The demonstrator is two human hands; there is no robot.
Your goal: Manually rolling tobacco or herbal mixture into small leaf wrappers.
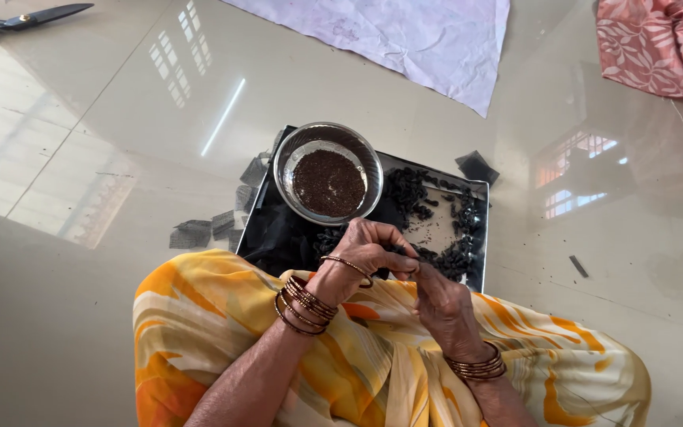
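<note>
My left hand and my right hand meet over the near edge of a steel tray that holds small black pieces. The fingertips of both hands pinch together around something small and dark; I cannot tell exactly what it is. A round steel bowl with dark brown seeds stands on the tray's far left corner, just beyond my left hand. Both wrists carry bangles. My lap is covered with yellow and orange patterned cloth.
Black square scraps lie on the glossy floor left of the tray, and one lies at its far right corner. Scissors rest at the far left. White paper and pink patterned cloth lie farther away.
</note>
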